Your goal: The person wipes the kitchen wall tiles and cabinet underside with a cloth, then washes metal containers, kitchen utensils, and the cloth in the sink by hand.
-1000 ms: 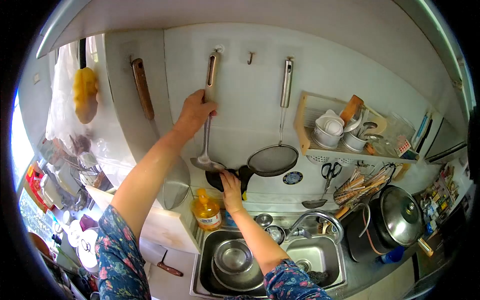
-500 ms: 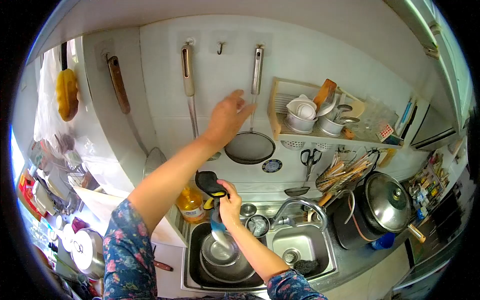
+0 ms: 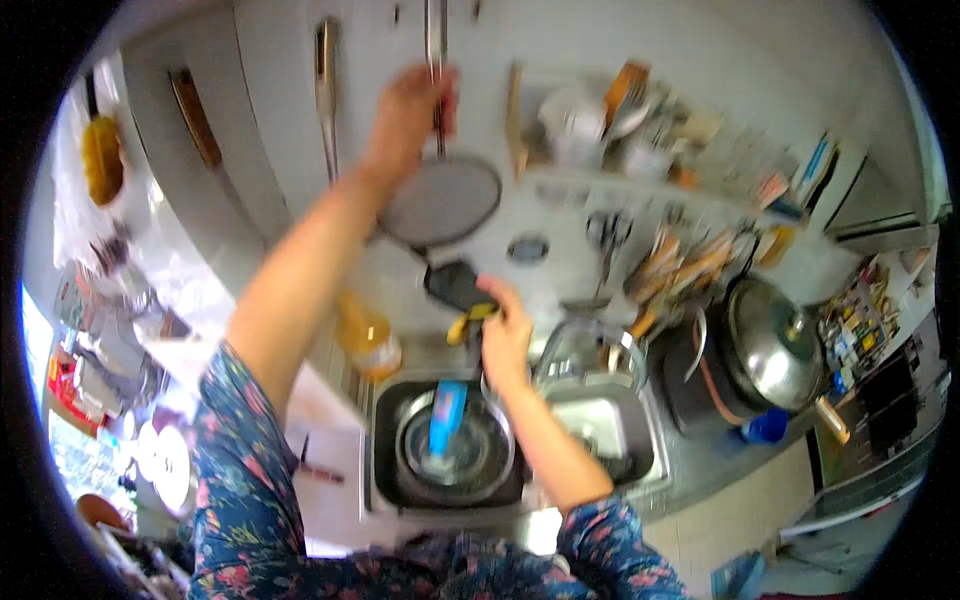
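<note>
My left hand (image 3: 408,115) is raised to the wall, closed around the steel handle of a round mesh strainer (image 3: 440,200). The strainer is off its hook (image 3: 477,10), its disc hanging below my fingers. Over the sink, my right hand (image 3: 507,340) grips a black tool with yellow trim (image 3: 460,288); its exact kind is unclear. Below it a blue piece (image 3: 447,415) shows over the basins, and I cannot tell whether it belongs to that tool. Metal basins (image 3: 500,465) are nested in the left sink bowl. The view is blurred by motion.
A bottle of yellow liquid (image 3: 370,340) stands behind the sink's left side. The curved faucet (image 3: 600,325) rises near the right sink bowl. A lidded pot (image 3: 770,345) is at the right. A wall rack (image 3: 515,125) holds cups and utensils. A knife (image 3: 322,472) lies left.
My left hand has closed on the strainer's handle and lifted it off the hook, leftward. My right hand still holds the black tool. The view has tilted and shifted.
</note>
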`<action>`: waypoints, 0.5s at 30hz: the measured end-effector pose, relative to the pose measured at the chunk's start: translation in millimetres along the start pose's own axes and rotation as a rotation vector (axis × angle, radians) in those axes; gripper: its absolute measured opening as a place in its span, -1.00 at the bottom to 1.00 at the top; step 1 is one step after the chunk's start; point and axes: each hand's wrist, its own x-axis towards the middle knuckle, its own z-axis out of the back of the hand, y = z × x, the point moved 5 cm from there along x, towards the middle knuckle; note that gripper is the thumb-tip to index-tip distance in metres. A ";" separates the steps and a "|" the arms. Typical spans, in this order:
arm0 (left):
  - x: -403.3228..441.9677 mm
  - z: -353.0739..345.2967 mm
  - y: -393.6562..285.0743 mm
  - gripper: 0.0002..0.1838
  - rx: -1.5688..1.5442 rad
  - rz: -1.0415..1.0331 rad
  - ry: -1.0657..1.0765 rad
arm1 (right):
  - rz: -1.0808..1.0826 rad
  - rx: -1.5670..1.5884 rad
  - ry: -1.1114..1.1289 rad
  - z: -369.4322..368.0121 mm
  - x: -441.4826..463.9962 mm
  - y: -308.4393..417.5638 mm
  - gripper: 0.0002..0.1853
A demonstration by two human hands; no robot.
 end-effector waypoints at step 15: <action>12.5 69.5 -0.2 -0.62 0.201 -0.035 -0.034 | -0.353 0.366 -0.245 15.9 14.9 -16.8 -0.56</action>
